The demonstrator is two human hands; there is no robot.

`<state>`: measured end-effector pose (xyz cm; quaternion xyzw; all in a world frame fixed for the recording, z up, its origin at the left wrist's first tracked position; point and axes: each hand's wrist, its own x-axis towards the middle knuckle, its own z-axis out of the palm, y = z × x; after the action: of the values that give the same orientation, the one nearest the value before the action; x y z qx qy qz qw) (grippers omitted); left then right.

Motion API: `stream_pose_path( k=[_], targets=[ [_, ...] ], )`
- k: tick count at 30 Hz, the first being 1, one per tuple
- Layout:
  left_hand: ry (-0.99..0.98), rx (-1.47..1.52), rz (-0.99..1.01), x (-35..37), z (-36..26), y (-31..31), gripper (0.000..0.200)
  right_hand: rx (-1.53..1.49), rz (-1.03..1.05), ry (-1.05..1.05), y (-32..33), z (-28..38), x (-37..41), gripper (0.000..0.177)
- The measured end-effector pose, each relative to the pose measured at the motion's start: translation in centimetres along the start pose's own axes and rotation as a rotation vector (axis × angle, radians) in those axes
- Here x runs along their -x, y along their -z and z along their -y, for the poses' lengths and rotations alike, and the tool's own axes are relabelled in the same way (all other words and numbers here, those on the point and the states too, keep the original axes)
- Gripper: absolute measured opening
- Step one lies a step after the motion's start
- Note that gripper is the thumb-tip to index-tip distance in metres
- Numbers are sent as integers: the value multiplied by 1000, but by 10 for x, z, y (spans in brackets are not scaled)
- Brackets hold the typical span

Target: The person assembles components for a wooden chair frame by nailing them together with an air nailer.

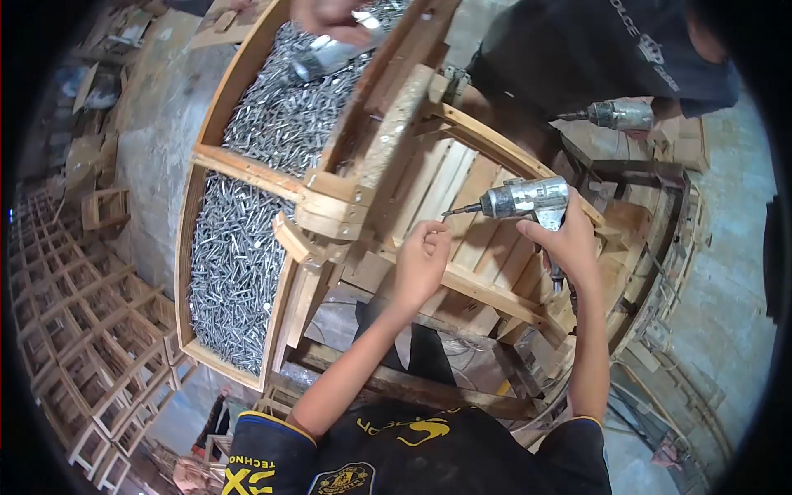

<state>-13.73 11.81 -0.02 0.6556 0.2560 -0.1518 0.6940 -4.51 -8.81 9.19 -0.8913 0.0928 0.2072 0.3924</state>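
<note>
My right hand (569, 246) is wrapped round the handle of a silver power driver (528, 198), whose bit points left. Close to the tip of that bit is my left hand (424, 260), its fingers curled together; whatever they may hold is too small to make out. Both hands are above a slatted wooden frame (487, 285). To the left, a wooden bin (188, 272) with two compartments is full of loose screws or nails (235, 264).
A co-worker's hand (334, 18) with a blurred metal tool is over the bin's upper compartment. Another driver (615, 114) is by a person in a dark shirt (594, 49) at the upper right. Wooden lattice frames (91, 330) lie at far left.
</note>
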Motion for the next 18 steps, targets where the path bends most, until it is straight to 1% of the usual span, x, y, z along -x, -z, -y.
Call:
stream_pose_path(
  k=[1,2,5,6,9,10,11,12,13,14,16,17,18],
  targets=[
    [-184,-373,18,-2,-11,6,16,-21,-9,-48,3,-2,4,63],
    [-484,-644,-87,-11,1,12,17,10,-74,12,4,-16,6,64],
    [-387,-901,40,-23,-9,14,17,-97,-91,-130,12,-25,21,66],
    [-484,-971,74,-27,-10,9,22,-122,-110,-130,13,-33,25,66],
    [-281,-1116,212,-37,8,-23,28,-173,-191,-123,12,-62,41,66],
    [-274,-1134,190,-37,14,-34,33,-174,-225,-114,12,-69,47,66],
    [-251,-1127,159,-37,16,-44,33,-176,-258,-104,12,-72,52,66],
    [-227,-1118,127,-36,19,-51,32,-232,-228,-175,14,-72,58,65],
    [-200,-1108,92,-35,22,-56,32,-252,-232,-195,15,-74,62,64],
    [-230,-1082,70,-32,27,-58,28,-271,-232,-216,16,-77,67,64],
    [-281,-1037,103,-32,40,-57,25,-331,-220,-262,17,-78,76,61],
    [-311,-1016,117,-33,41,-56,24,-331,-221,-257,16,-79,78,61],
    [-318,-1013,90,-32,43,-55,23,-332,-220,-254,14,-82,80,61]
  ],
)
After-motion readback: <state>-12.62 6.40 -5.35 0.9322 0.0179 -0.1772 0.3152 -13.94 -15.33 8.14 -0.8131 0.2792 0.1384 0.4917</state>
